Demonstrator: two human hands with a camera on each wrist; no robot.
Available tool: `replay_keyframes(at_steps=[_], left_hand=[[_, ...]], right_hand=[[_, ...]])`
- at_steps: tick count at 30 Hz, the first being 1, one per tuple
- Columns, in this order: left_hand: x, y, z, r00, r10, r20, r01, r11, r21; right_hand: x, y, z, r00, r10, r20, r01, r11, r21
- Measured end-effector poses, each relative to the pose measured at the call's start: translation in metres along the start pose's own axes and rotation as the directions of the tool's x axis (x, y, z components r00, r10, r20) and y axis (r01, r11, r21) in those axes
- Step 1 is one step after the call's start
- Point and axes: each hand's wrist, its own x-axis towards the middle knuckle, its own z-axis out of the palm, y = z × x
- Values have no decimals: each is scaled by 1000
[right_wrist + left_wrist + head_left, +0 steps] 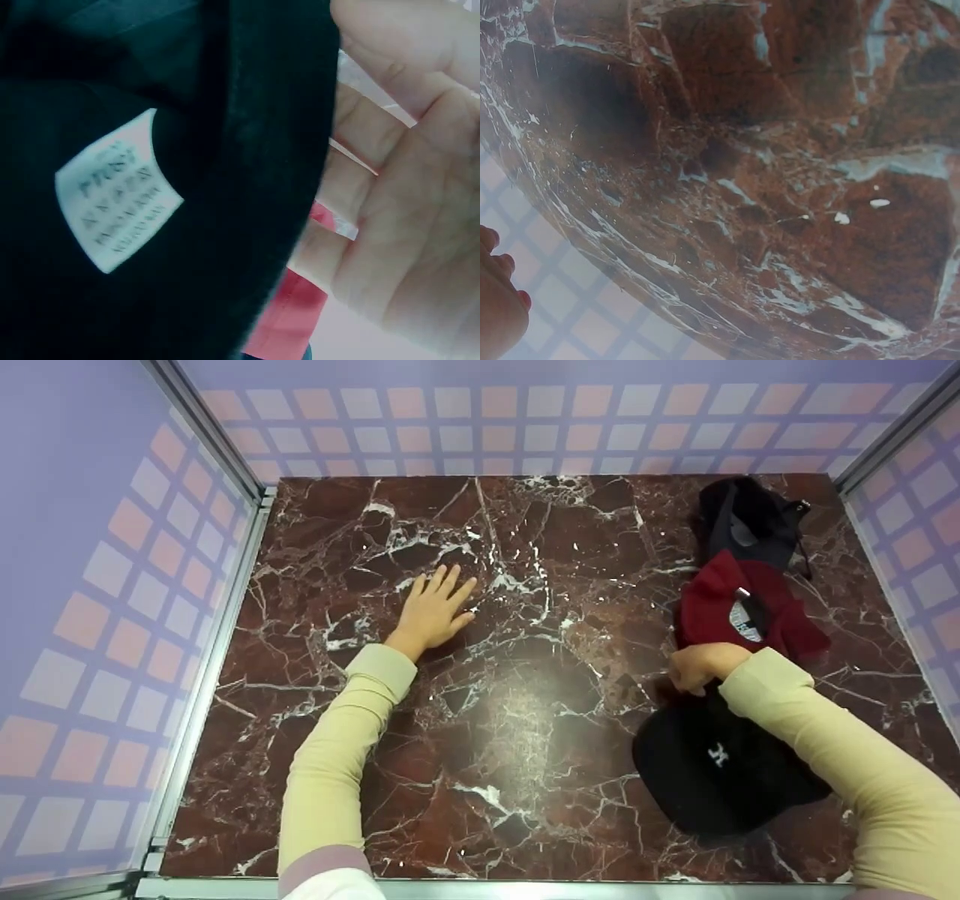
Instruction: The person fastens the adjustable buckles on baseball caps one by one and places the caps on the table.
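Note:
My right hand (705, 666) grips the edge of a black cap (731, 769), which has a small white emblem on its front. In the right wrist view the cap's inside faces the camera, with a white printed label (116, 191). There the fingers (352, 180) pass behind the cap's rim, and the thumb lies at its upper edge. My left hand (435, 607), fingers spread and palm down, is over the left-middle part of the marbled table (525, 720) and holds nothing. Only part of that hand shows at the edge of the left wrist view.
Just beyond my right hand lies a red cap (709, 604) with its inside showing. A dark cap (750, 521) lies behind it, toward the back right corner. Checkered panels (525, 420) in metal frames stand along the table's back and sides.

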Motion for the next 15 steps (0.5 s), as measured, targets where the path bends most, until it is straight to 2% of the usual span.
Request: replay_keyframes(at_steps=[7, 15], left_hand=[[-2, 3, 2, 998, 37, 49, -39, 998, 39], [-4, 10, 1, 997, 73, 27, -74, 997, 35]], right_hand=[[0, 2, 4, 999, 44, -24, -46, 997, -62], [1, 5, 6, 997, 70, -40, -74, 990, -116]])
